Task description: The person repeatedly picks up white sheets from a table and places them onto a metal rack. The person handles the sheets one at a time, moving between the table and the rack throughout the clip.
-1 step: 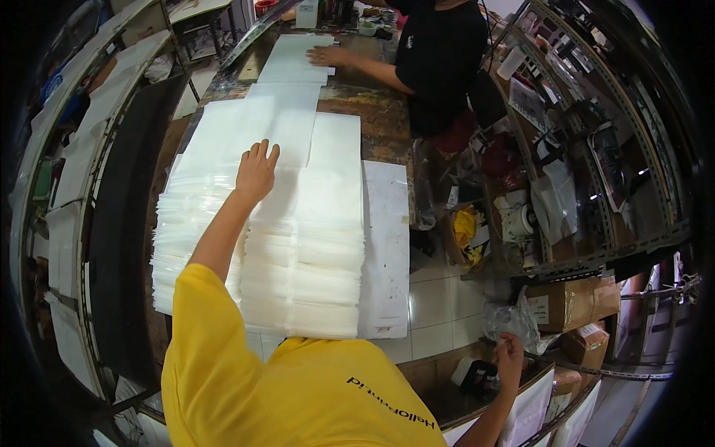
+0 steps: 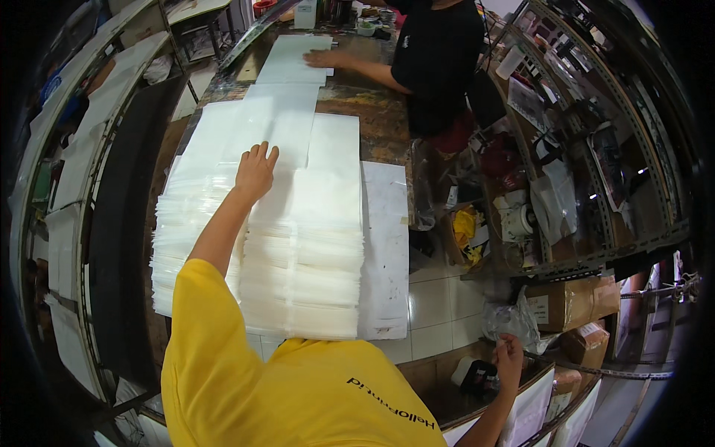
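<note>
My left hand (image 2: pixel 257 171) lies flat, palm down, on top of tall stacks of thin white translucent plastic bags (image 2: pixel 305 253) that cover the long worktable (image 2: pixel 380 127). Its fingers point away from me and hold nothing. Far down at my right side, my right hand (image 2: pixel 509 354) has its fingers curled at the lower edge of a crumpled clear plastic bag (image 2: pixel 510 320). Whether it grips that bag is unclear. My yellow sleeve (image 2: pixel 201 328) fills the lower middle.
A person in a black shirt (image 2: pixel 439 52) stands at the table's far end with a hand (image 2: pixel 322 58) on more white sheets (image 2: pixel 294 56). A white board (image 2: pixel 385 246) lies beside the stacks. Cardboard boxes (image 2: pixel 570 302) and cluttered metal shelves (image 2: pixel 596 149) stand to the right.
</note>
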### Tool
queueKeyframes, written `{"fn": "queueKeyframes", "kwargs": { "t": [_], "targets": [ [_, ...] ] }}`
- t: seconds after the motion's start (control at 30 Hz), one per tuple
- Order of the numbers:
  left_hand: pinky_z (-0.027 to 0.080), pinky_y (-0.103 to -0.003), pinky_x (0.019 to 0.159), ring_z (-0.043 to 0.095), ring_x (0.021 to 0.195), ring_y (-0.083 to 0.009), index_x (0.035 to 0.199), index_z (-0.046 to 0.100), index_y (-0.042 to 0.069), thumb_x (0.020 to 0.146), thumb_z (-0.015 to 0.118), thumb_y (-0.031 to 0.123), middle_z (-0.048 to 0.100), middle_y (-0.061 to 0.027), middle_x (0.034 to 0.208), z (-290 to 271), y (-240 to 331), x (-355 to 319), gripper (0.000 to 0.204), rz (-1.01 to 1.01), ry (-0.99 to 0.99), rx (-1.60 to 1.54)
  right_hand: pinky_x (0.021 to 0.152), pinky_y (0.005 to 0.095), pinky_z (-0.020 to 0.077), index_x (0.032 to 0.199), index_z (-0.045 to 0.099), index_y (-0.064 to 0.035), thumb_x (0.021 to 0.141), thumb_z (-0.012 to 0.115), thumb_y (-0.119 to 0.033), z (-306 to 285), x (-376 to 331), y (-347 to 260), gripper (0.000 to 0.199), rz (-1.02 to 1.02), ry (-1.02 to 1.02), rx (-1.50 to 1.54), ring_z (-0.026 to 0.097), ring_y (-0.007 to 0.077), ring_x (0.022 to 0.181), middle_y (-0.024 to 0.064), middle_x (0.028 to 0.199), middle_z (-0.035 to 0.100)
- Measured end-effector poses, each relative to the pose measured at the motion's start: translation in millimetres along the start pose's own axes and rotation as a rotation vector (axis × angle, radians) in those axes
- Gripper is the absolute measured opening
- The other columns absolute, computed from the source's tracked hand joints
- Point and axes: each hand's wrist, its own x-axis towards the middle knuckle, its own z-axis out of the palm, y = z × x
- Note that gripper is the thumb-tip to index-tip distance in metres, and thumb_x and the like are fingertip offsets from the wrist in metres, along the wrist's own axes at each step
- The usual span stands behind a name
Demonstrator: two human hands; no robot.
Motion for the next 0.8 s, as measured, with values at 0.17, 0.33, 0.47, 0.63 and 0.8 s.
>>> {"fn": "queueKeyframes", "kwargs": {
  "t": [0.17,0.33,0.47,0.63,0.8],
  "targets": [
    [0.046,-0.044,0.09,0.061,0.104,-0.0275,0.105,0.066,0.009,0.086,0.055,0.01,0.066,-0.0115,0.105,21.0,-12.7,33.1,0.022,-0.003,-0.374,0.056,0.049,0.022,0.037,0.111,0.058,0.0001,0.096,0.058,-0.013,10.5,-13.0,-5.4,0.02,0.013,0.028,0.053,0.047,0.0062,0.055,0.0006,0.072,0.055],
    [0.051,-0.048,0.081,0.065,0.093,-0.0336,0.093,0.066,0.007,0.088,0.052,0.012,0.067,-0.0152,0.094,35.5,-9.7,57.9,0.015,0.052,-0.258,0.018,0.053,0.0243,0.039,0.113,0.06,-0.0026,0.094,0.059,-0.014,30.4,-6.4,4.9,0.022,0.047,0.0,0.141,0.049,0.0071,0.062,0.0002,0.077,0.056],
    [0.049,-0.051,0.072,0.062,0.081,-0.0392,0.085,0.061,0.002,0.085,0.056,0.01,0.064,-0.0192,0.084,-1.3,77.0,87.2,0.01,0.182,-0.156,-0.388,0.063,0.0288,0.0485,0.118,0.06,-0.0032,0.093,0.063,-0.02,69.0,11.1,10.9,0.03,0.008,-0.004,0.2,0.058,0.0107,0.073,0.0032,0.088,0.063],
    [0.05,-0.034,0.057,0.063,0.061,-0.0219,0.092,0.059,-0.002,0.089,0.058,0.002,0.063,-0.0122,0.072,-67.6,245.3,75.4,0.006,0.44,-0.34,-1.062,0.073,0.0331,0.0513,0.111,0.056,-0.003,0.091,0.069,-0.03,146.8,32.4,-40.3,0.037,-0.359,0.048,0.297,0.061,0.0161,0.084,0.0078,0.092,0.063],
    [0.05,-0.026,0.051,0.06,0.059,-0.0127,0.102,0.052,-0.003,0.088,0.057,-0.003,0.057,-0.0079,0.077,-126.0,393.8,9.3,0.015,0.476,-0.738,-1.434,0.069,0.038,0.0476,0.102,0.045,-0.0036,0.088,0.07,-0.021,152.9,16.1,-58.4,0.033,-0.331,0.223,0.292,0.06,0.0262,0.076,0.0126,0.089,0.06]
  ]
}}
